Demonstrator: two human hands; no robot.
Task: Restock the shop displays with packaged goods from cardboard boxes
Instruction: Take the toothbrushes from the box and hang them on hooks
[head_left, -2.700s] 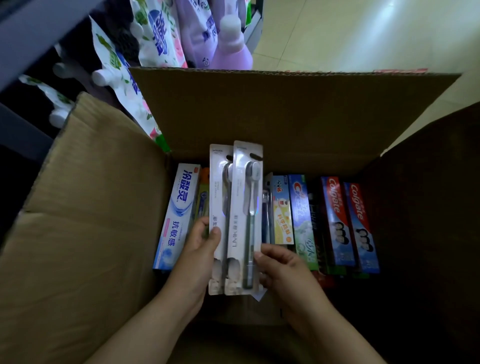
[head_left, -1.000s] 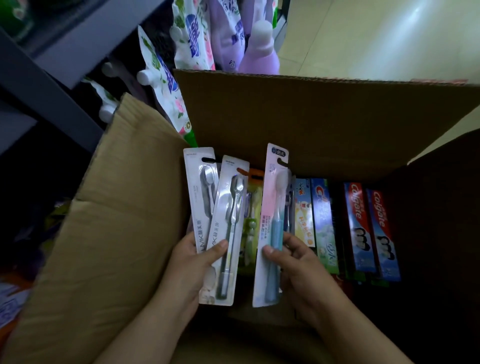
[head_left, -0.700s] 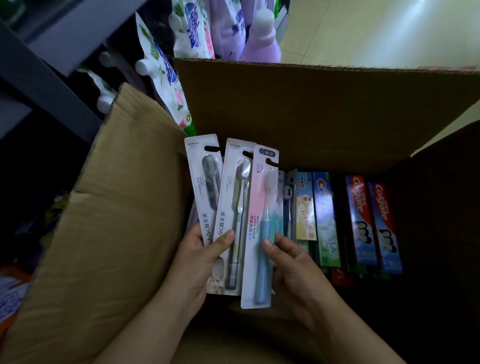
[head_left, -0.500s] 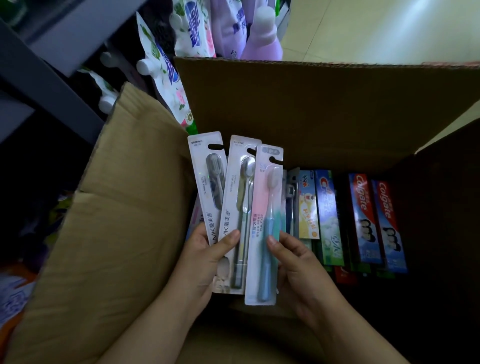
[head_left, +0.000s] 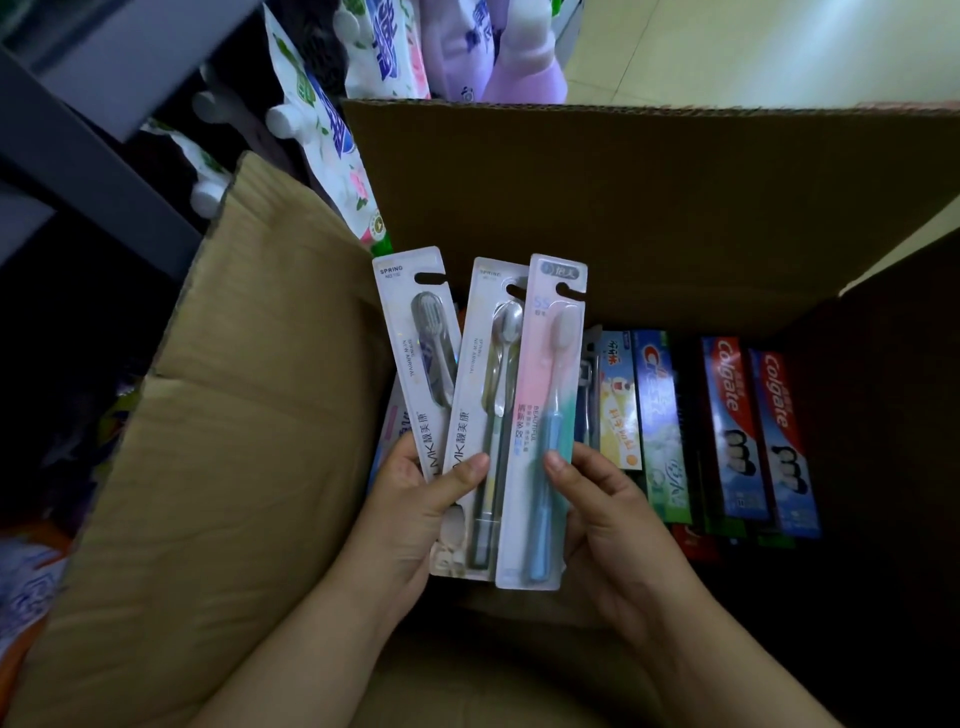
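1. At the centre of the frame, the person's left hand (head_left: 415, 499) gripped two white toothbrush packs, its thumb pressed across their fronts and its fingers curled behind.
2. The left white pack (head_left: 415, 353) leaned toward the upper left and showed a dark brush head; the second white pack (head_left: 485, 395) stood nearly upright beside it, overlapping its lower part.
3. The right hand (head_left: 608, 519) pinched a pink-and-teal toothbrush pack (head_left: 545, 415), thumb on the front near the blue handle, fingers wrapped behind the card.
4. That pink pack lay over the right edge of the second white pack, so the three fanned out together above the open cardboard box (head_left: 623, 208).
5. Inside the box, toward the right of the frame, toothpaste cartons stood on edge in a row: a yellow carton (head_left: 615, 405), a blue and green carton (head_left: 662, 426), then two red and blue Colgate cartons (head_left: 758, 431) side by side.
6. A dark-backed toothbrush pack (head_left: 587, 395) showed just between the pink pack and the yellow carton.
7. The box's left flap (head_left: 234, 415) spread open across the left of the frame, and its far flap stood up at the top.
8. Beyond the far flap, in the upper left, spouted refill pouches (head_left: 332, 135) with floral print and a purple bottle (head_left: 524, 57) sat on a shelf (head_left: 78, 150).
9. Pale floor tiles (head_left: 753, 47) filled the upper right.
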